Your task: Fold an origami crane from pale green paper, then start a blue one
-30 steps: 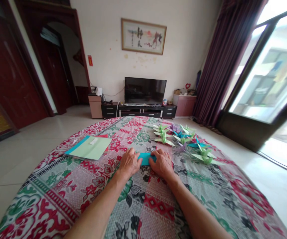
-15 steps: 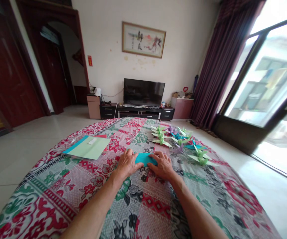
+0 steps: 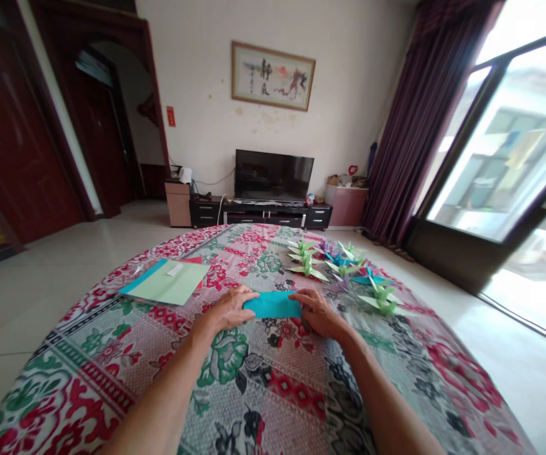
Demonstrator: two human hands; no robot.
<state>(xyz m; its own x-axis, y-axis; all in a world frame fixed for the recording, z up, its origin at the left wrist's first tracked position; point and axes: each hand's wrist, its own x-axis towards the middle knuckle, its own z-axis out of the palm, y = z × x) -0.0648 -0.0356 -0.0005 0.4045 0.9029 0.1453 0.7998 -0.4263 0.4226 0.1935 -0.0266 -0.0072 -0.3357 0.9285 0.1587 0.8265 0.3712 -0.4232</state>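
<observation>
A folded teal paper strip (image 3: 273, 304) lies flat on the patterned tablecloth (image 3: 263, 392) in front of me. My left hand (image 3: 225, 311) rests at its left end with fingertips pressed on the paper. My right hand (image 3: 318, 312) sits at the right end, fingers lying flat on the strip's edge. Both hands hold the paper down against the cloth.
A stack of coloured paper sheets (image 3: 166, 280) lies to the left. Several folded paper cranes (image 3: 344, 272) in green, purple and blue stand to the right rear. Beyond the table are a television (image 3: 273, 175), a dark cabinet and a large window with curtains.
My hands have slid apart toward the ends of the teal paper, so more of the strip now shows between them. The view has shifted slightly.
</observation>
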